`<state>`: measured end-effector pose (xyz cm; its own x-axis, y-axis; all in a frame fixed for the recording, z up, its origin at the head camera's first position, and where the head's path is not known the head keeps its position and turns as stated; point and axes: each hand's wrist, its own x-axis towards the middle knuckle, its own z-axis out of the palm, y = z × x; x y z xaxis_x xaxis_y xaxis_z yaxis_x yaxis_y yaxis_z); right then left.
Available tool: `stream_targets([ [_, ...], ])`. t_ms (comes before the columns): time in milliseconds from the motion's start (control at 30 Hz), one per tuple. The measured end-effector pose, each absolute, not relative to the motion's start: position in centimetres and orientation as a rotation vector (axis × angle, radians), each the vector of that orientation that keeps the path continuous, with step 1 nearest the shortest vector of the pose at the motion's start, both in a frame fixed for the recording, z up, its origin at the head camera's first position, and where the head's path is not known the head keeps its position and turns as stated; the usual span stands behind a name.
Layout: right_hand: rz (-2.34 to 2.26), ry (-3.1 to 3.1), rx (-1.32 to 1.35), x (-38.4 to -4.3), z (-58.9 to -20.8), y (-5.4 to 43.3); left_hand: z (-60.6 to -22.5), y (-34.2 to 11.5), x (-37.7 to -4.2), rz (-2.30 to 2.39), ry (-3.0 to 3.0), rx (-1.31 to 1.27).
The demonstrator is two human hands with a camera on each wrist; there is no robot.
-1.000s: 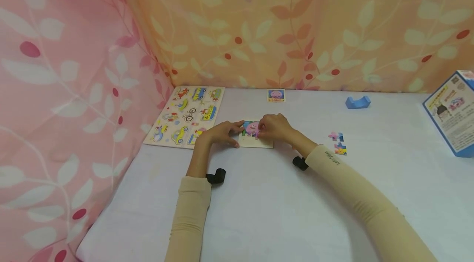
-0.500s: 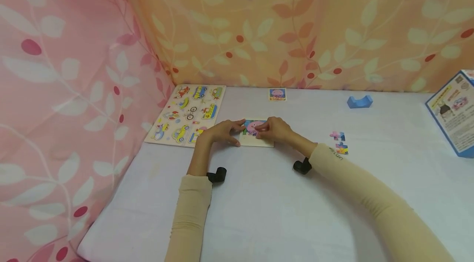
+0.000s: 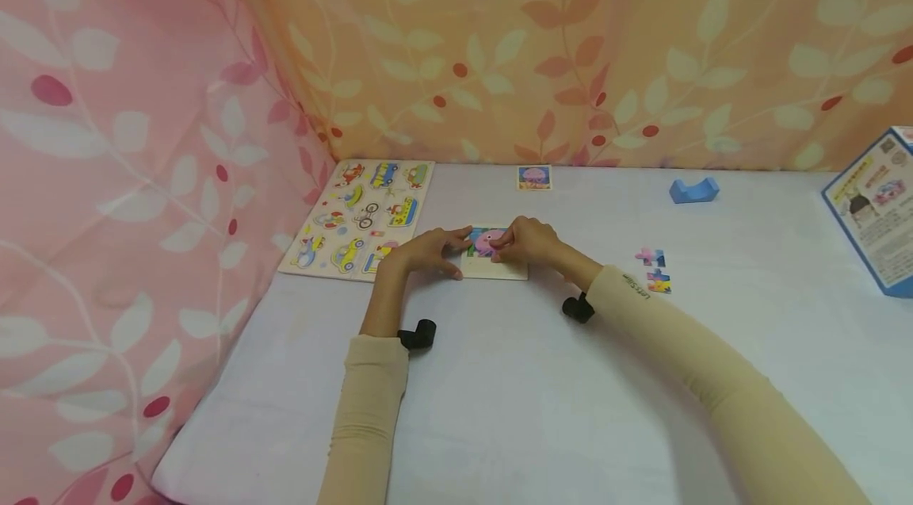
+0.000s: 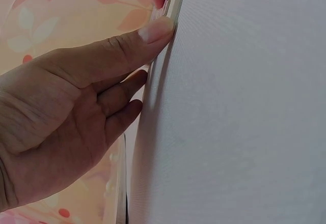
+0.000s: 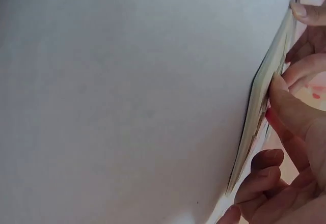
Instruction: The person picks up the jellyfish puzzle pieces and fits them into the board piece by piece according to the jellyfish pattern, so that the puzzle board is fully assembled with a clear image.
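A small pale puzzle board [image 3: 494, 271] lies flat on the table, with part of a pink octopus picture [image 3: 486, 242] fitted in its upper area. My left hand [image 3: 425, 253] holds the board's left side, forefinger at the upper corner and thumb at the lower one. In the left wrist view the left thumb [image 4: 158, 29] presses on the board's edge. My right hand [image 3: 533, 242] reaches over the board's right part, its thumb and forefinger pinching a puzzle piece at the picture, mostly hidden by the fingers. The right thumb [image 5: 280, 89] touches the board in the right wrist view.
Two loose puzzle pieces [image 3: 658, 281] lie to the right. A small octopus card [image 3: 534, 177] is at the back, with a blue curved block [image 3: 694, 190] farther right. A vehicle picture board [image 3: 364, 219] stands left of the left hand; a blue-edged box [image 3: 873, 212] is at far right.
My right hand's fingers have shifted slightly over the octopus picture, drawing back a little and then closing in again. The left hand stays at the board's left side.
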<state>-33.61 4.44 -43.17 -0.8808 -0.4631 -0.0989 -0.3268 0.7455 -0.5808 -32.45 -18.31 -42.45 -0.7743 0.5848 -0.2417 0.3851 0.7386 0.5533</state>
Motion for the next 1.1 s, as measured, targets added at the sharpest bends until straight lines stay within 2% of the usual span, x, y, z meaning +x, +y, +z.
stream_targets([
  [367,-1.099,2.624,-0.571,-34.1,-42.7,8.1,-42.4,-17.1,-32.4,0.702,2.496,0.771],
  [767,-1.194,2.739,-0.280,-34.3,-41.3,18.0,-42.4,-17.2,-32.7,0.696,2.514,0.753],
  [1100,-1.117,2.741,-0.081,-32.4,-41.7,24.0,-42.5,-18.5,-32.4,0.723,2.514,0.770],
])
